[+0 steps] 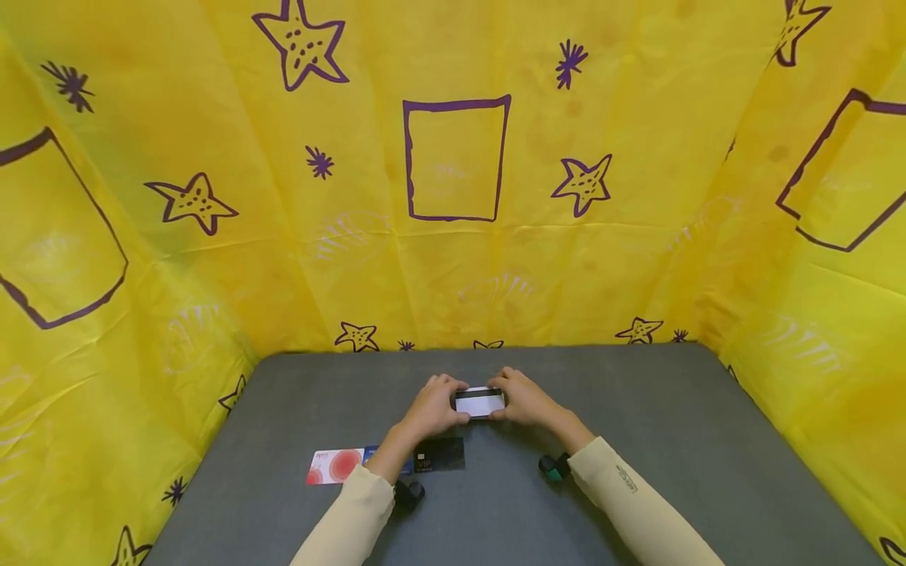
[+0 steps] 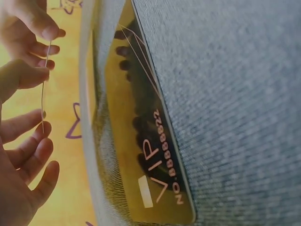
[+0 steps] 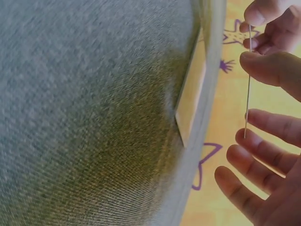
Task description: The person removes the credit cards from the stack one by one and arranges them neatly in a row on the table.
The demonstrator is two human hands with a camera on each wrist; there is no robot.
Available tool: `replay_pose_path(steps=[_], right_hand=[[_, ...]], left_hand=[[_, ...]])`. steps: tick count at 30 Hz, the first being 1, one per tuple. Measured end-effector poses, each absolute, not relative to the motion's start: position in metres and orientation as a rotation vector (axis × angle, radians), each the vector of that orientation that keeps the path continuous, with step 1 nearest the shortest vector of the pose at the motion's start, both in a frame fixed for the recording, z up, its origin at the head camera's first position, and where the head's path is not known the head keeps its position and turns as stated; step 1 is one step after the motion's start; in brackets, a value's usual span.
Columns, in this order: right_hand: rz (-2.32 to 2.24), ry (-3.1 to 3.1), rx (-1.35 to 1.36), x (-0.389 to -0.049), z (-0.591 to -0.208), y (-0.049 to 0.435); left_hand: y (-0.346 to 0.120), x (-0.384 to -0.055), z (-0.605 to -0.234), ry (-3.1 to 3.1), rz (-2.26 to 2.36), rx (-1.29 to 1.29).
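Both hands hold a white card with a dark stripe (image 1: 480, 404) by its short ends, over the far middle of the table. The left hand (image 1: 433, 407) pinches its left end between thumb and fingers, and the right hand (image 1: 527, 401) does the same at the right end. In the wrist views this thin card (image 2: 43, 101) appears edge-on, raised off the table. A flat pale card (image 3: 192, 92) lies on the table in the right wrist view. Closer to the person lies a black VIP card (image 1: 446, 456), glossy and reflecting the fingers in the left wrist view.
Left of the black card, a blue card (image 1: 406, 464) is partly hidden by the left forearm. A white card with red circles (image 1: 340, 466) lies at that row's left end. The grey table (image 1: 566, 527) meets yellow patterned cloth (image 1: 453, 283) at the back and sides.
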State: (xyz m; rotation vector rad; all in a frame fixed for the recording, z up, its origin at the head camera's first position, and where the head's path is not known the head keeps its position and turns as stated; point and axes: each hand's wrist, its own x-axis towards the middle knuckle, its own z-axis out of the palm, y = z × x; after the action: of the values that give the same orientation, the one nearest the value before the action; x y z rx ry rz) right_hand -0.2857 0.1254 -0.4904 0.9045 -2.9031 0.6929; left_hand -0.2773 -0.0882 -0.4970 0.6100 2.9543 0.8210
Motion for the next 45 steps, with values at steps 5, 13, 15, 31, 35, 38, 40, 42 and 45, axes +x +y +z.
replay_pose_path(steps=[5,13,15,31,35,38,40,42,45], right_hand=[[0.719,-2.879,0.92,-0.281,-0.488,0.125],[0.746,-2.846,0.938,-0.271,-0.483,0.125],[0.757,-2.837,0.94,-0.268,-0.483,0.125],[0.776,-2.799,0.955,-0.252,-0.482,0.128],[0.761,-2.799,0.963,-0.251,-0.482,0.128],[0.747,-2.805,0.971,-0.25,-0.484,0.129],[0.748,-2.807,0.971,-0.249,-0.486,0.13],[0.743,-2.804,0.978,-0.248,-0.486,0.13],[0.747,-2.8,0.985,-0.247,-0.486,0.131]], left_hand=[[-0.091,-0.268,-0.493,2.971,0.833,0.625],[-0.096,-0.254,-0.491,2.993,0.866,0.616],[-0.097,-0.251,-0.491,3.004,0.865,0.623],[-0.099,-0.232,-0.485,2.989,0.901,0.641],[-0.099,-0.232,-0.485,2.994,0.884,0.643],[-0.1,-0.231,-0.485,2.989,0.871,0.652],[-0.1,-0.229,-0.486,2.982,0.872,0.651],[-0.1,-0.228,-0.487,2.978,0.879,0.666],[-0.1,-0.228,-0.488,2.97,0.877,0.677]])
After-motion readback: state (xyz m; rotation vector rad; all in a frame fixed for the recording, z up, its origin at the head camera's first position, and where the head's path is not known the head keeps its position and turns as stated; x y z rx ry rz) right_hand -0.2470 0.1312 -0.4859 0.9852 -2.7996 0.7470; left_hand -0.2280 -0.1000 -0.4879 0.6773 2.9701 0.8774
